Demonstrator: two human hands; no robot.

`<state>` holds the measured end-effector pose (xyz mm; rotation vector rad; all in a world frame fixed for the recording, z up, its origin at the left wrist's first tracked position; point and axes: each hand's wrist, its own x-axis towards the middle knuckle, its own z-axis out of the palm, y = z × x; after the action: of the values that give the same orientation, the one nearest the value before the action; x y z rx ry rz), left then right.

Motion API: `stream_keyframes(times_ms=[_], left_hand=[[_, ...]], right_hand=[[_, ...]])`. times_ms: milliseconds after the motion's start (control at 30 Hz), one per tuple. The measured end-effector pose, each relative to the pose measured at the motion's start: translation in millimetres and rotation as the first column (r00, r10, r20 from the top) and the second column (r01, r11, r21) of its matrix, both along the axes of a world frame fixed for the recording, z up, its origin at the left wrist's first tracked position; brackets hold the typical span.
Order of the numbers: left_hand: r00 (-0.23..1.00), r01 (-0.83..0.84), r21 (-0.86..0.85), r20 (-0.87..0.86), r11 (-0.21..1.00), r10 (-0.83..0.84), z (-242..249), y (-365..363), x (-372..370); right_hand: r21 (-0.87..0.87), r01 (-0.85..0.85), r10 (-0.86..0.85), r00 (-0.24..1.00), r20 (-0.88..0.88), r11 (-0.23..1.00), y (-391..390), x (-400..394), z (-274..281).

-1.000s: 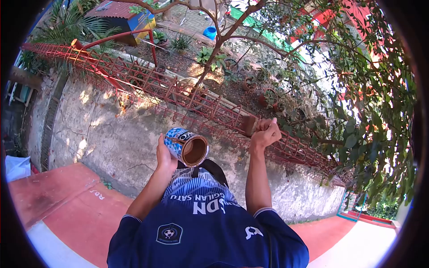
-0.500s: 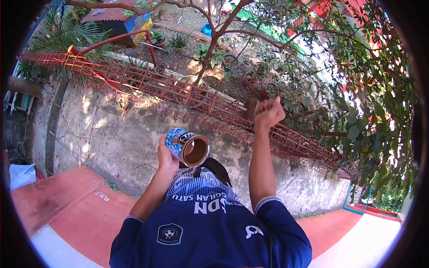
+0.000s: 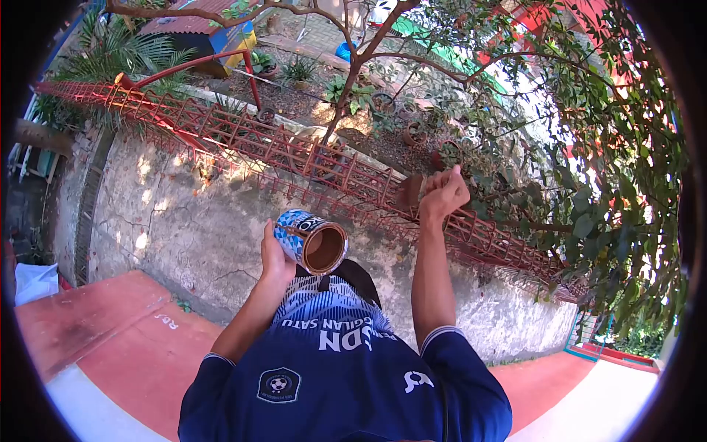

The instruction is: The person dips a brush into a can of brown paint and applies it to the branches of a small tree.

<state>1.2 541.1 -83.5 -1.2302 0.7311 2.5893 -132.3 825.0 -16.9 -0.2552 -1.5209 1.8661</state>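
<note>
My left hand (image 3: 275, 254) is wrapped around the side of a paint can (image 3: 296, 230) with a blue and white patterned label. The can tilts so that its open mouth faces me, and its inside is coated brown. Over the reddish-brown steel rebar cage (image 3: 353, 171) on top of the wall, my right hand (image 3: 444, 193) is raised with its fingers closed. What those fingers hold, if anything, is hidden. Just left of that hand appears a brown shape (image 3: 409, 193), perhaps a pot, behind the bars.
A cracked concrete wall (image 3: 199, 221) runs across in front of me below the cage. Beyond it stand a thin tree (image 3: 350, 81) and several potted plants. Leafy branches (image 3: 589, 191) hang down at the right. The floor (image 3: 118, 317) is red with white bands.
My right hand has shifted very slightly down along the cage, its fingers still closed. The can stays in my left hand, nearly in place. The whole view has tilted a little.
</note>
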Motion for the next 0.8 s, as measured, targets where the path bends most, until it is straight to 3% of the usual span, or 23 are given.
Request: stream_keyframes(times_ms=[67,133,167,267,333,400,467,533,633,800], left_hand=[[1.0,-0.003,-0.003,0.001,1.0,0.003,0,1,-1],[0.999,-0.015,0.02,-0.031,1.0,0.016,-10,1,3],[1.0,-0.011,0.017,-0.026,1.0,0.011,-7,2,3],[0.999,0.043,0.006,-0.012,0.999,-0.043,-2,6,1],[0.999,0.034,0.013,-0.014,0.999,-0.034,-6,10,0],[0.998,0.054,0.015,0.018,0.998,-0.054,1,15,-3],[0.998,0.07,0.027,-0.003,0.997,-0.07,-5,18,-5],[0.996,0.09,0.038,-0.005,0.995,-0.09,-15,20,-8],[0.993,0.116,0.037,0.002,0.993,-0.116,-12,21,-7],[0.993,0.116,0.019,-0.025,0.993,-0.116,-13,18,-10]], right_hand=[[-0.04,-0.045,0.044,0.999,-0.019,0.998,9,-14,-6],[0.196,-0.037,0.067,0.987,-0.149,0.98,17,-24,-14],[0.231,-0.01,0.043,0.99,-0.138,0.973,17,-29,-10],[0.1,-0.008,0.02,0.992,-0.121,0.995,17,-33,0],[0.153,-0.004,0.027,0.989,-0.142,0.988,23,-24,-2],[0.043,0.0,-0.001,1.0,0.015,0.999,15,5,9],[0.037,0.035,-0.036,0.999,0.016,0.999,15,33,2],[-0.073,0.015,-0.018,0.999,-0.039,0.997,18,53,-8],[-0.066,0.041,-0.042,0.999,-0.013,0.997,14,70,-5],[0.031,0.07,-0.069,0.997,-0.018,0.997,22,30,-1]])
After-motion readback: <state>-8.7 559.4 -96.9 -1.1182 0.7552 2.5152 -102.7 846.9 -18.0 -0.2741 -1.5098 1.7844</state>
